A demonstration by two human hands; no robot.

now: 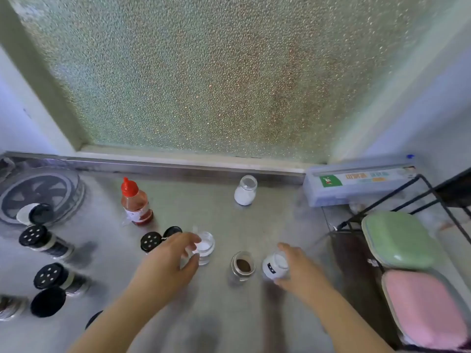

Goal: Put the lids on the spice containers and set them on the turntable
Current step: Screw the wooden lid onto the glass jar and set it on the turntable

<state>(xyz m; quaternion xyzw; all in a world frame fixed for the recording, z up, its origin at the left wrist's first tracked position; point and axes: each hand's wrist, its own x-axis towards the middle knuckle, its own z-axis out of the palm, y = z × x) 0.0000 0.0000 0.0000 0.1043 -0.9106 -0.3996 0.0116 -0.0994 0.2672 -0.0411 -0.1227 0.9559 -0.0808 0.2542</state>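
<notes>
While both hands are already on jars, the head view, the only one, reads as follows.

Left hand: the left hand [175, 256] has fingers and thumb curled round a clear jar [205, 247] holding white powder; the jar has no lid.
Right hand: the right hand [293, 266] grips a tilted jar of white powder [275, 266] with a dark label; it looks to have no lid, though blur makes that uncertain.
Between the hands: an open jar of brown spice [242, 266] stands on the steel counter [254, 225], touched by neither hand.
Beyond the right fingers: another open jar of white powder [245, 190] stands well off, near the back ledge.
Just behind the left fingers: a black flip-top lid [159, 239] lies open on the counter.
Far out past the left hand: the clear turntable [40, 196] carries one container lying on its side [35, 214].
Between left hand and turntable: two capped shakers [46, 241] [60, 277] lie or lean on the counter, not on the turntable; a loose black lid [48, 301] lies near them.
Other: a red-capped sauce bottle [135, 202] stands behind the left hand.
Progress: early to middling, by judgement. Four jars look uncapped, and the capped shakers also remain to be placed on the turntable.
</notes>
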